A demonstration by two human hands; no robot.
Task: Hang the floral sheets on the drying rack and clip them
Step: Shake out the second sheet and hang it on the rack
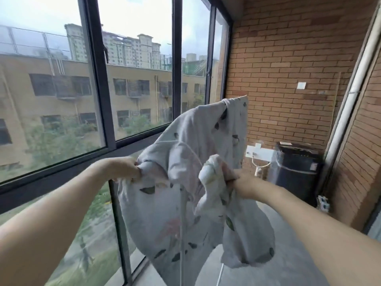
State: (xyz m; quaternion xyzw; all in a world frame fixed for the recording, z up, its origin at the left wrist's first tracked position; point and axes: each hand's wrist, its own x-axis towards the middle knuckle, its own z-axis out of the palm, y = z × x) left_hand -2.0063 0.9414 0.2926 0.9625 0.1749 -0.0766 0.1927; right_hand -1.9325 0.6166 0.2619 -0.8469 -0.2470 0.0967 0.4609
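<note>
out at twelve o'clock, our left hand (125,169) and right hand (237,182) both gripped the floral sheet (185,153); we judged spreading it wide over the rack pole (181,234) best.

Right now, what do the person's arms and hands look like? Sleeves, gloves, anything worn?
Both forearms are bare as far as the picture shows: no sleeves in view. The left hand has no glove, ring or watch visible. The right hand is partly hidden by cloth; its wrist shows no watch or band. No markings or cables.
</note>
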